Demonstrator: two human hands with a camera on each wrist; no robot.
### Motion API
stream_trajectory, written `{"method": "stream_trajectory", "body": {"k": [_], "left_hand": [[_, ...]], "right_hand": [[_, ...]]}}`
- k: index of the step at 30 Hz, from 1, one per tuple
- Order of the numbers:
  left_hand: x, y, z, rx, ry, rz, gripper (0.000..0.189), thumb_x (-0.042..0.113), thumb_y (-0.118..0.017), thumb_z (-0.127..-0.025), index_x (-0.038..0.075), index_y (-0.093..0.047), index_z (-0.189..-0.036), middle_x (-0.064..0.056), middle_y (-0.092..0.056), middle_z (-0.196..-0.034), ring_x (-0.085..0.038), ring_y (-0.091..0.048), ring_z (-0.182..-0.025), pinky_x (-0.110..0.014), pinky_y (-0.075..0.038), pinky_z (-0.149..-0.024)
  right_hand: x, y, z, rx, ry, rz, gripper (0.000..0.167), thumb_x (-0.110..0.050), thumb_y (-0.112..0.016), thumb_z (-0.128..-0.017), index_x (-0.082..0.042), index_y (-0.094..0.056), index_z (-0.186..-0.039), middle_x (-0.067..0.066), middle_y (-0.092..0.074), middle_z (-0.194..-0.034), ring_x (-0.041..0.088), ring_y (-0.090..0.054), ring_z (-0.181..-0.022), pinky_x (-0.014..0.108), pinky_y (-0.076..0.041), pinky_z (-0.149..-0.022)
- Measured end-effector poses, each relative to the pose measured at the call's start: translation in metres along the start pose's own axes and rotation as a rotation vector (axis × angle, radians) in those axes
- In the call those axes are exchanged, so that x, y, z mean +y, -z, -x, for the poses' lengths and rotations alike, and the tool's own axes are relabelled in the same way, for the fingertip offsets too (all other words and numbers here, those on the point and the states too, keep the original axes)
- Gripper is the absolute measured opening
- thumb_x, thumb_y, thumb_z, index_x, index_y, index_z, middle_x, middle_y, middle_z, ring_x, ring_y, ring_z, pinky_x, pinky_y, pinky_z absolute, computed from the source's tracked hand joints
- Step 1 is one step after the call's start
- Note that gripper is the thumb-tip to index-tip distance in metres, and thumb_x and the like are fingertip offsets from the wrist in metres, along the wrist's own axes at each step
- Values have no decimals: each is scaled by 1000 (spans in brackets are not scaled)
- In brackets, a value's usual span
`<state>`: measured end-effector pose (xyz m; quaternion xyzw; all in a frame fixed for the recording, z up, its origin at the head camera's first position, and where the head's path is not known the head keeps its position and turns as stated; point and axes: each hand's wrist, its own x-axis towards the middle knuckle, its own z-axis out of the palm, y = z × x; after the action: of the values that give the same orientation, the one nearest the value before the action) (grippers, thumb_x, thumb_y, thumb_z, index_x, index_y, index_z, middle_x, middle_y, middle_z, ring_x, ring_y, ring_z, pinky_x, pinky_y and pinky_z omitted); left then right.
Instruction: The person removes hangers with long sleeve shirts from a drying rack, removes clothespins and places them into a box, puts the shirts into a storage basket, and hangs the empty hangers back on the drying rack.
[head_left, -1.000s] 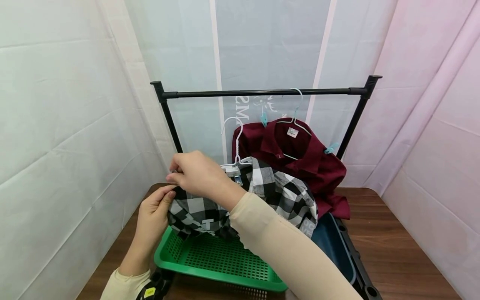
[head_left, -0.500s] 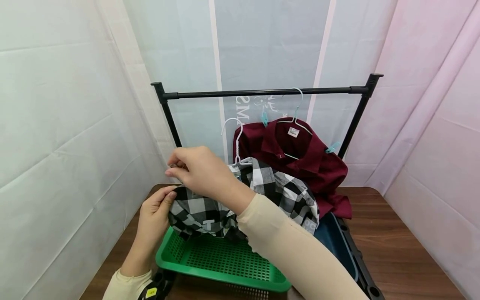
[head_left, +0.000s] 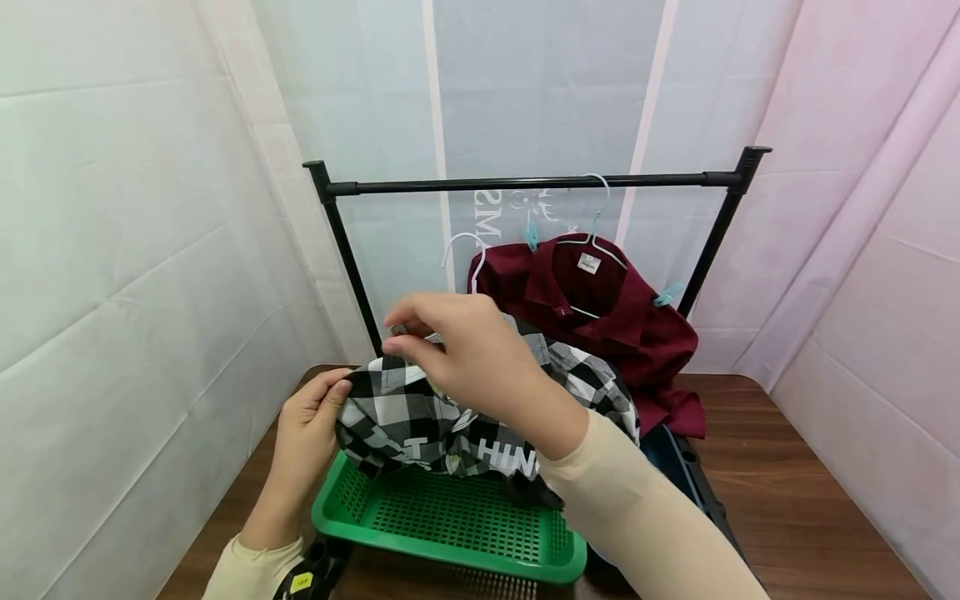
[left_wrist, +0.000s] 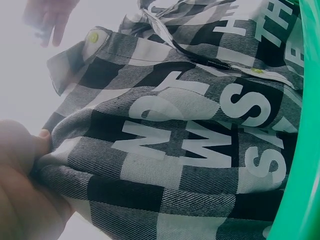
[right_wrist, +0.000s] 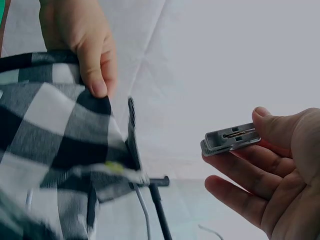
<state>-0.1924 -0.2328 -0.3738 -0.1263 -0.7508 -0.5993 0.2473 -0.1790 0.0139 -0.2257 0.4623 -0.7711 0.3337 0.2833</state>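
Observation:
My left hand pinches the end of a black, white and grey checked shirt between thumb and fingers. White printed letters run over the cloth, large in the left wrist view. Above the shirt is my right hand, holding a grey clothespin between thumb and fingers, apart from the fabric in the right wrist view. A white hanger rises out of the shirt's collar, its lower part hidden by my right hand.
A black rack stands behind, with a maroon shirt hung on it by a pale hanger and blue clothespins. Below the checked shirt sits a green basket. A dark blue bin is partly hidden at right on the wooden table.
My right hand has moved away from the shirt's left end, to the right, with the clothespin still in it. My left hand keeps its place on the shirt.

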Motion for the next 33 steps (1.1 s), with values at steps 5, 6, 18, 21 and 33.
{"method": "stream_trajectory", "body": {"k": [5, 6, 18, 21, 33], "left_hand": [[0, -1, 2, -3, 17, 45, 25, 19, -56, -106, 2, -70, -118, -8, -68, -116, -14, -64, -100, -20, -55, -80], [-1, -1, 2, -1, 18, 48, 25, 19, -56, -106, 1, -70, -118, -8, -68, -116, -14, -64, -101, -20, -55, -80], [1, 2, 1, 8, 7, 48, 25, 19, -56, -106, 2, -71, -117, -9, -67, -116, -14, -63, -101, -19, -56, -80], [1, 2, 1, 10, -7, 17, 24, 18, -56, -106, 3, -71, -116, -7, -68, -115, -13, -64, -101, -19, -55, -80], [-2, 4, -2, 37, -116, -89, 20, 12, -56, -105, 7, -74, -113, 1, -72, -108, -9, -65, -97, -16, -52, -81]], "right_hand": [[4, 23, 24, 64, 4, 22, 11, -14, -78, -93, -11, -75, -103, -4, -74, -97, 2, -67, -86, 22, -55, -74], [4, 27, 29, 75, -4, 33, 12, -14, -78, -92, -11, -75, -103, -4, -74, -97, 2, -66, -85, 22, -55, -73], [14, 74, 97, 204, -109, 143, 29, -3, -83, -83, -9, -74, -110, -2, -76, -99, 5, -68, -82, 13, -51, -76], [19, 78, 116, 246, -143, 177, 33, 1, -83, -82, -9, -73, -111, -1, -77, -98, 1, -62, -73, 13, -48, -64], [38, 95, 183, 286, -306, 316, 40, 6, -84, -78, -12, -73, -112, -5, -75, -95, -7, -60, -76, 11, -45, -61]]}}
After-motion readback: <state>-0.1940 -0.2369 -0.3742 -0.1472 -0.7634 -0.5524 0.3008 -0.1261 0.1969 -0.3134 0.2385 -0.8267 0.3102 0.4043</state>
